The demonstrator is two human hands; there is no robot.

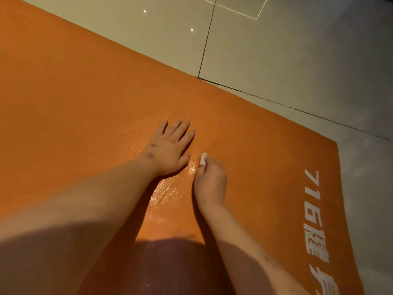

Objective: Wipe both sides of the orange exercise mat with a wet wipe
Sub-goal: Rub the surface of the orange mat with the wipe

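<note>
Orange foam exercise mat [74, 92], one only, lies flat and fills most of the view. Nearest, a wet glistening streak [165, 192] runs on it between two bare forearms. Next, the right hand [210, 182] curls its fingers round one small white wadded wet wipe [203, 158], pressed to the mat. Just beyond, the left hand [168, 147] rests flat on the mat, fingers straight and spread. White print [314, 209] marks the mat's right end, and pale glossy floor tiles [276, 50] lie farthest.

Indoor room with a polished tile floor; home or gym cannot be told.
Large pale glossy tiles [276, 60] meet at dark grout lines [205, 45] and mirror small points of light [192, 29]. An orange exercise mat [74, 92] with white printed lettering [313, 201] lies flat on them in dim warm light.
</note>
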